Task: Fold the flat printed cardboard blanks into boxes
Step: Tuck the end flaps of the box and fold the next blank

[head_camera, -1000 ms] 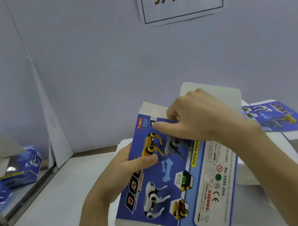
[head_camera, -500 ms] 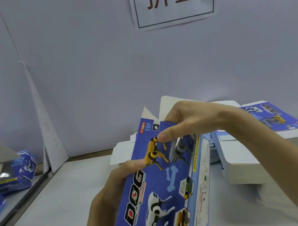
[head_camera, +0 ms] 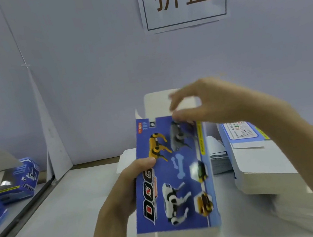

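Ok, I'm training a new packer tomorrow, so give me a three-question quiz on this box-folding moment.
1. True or false: the left hand holds the printed blank by its left edge.
2. Where does the stack of flat blanks lie? A) right of the held blank B) on the wall
3. Fill in: the right hand is at the blank's ___ end.

Key: 1 true; 2 A; 3 top.
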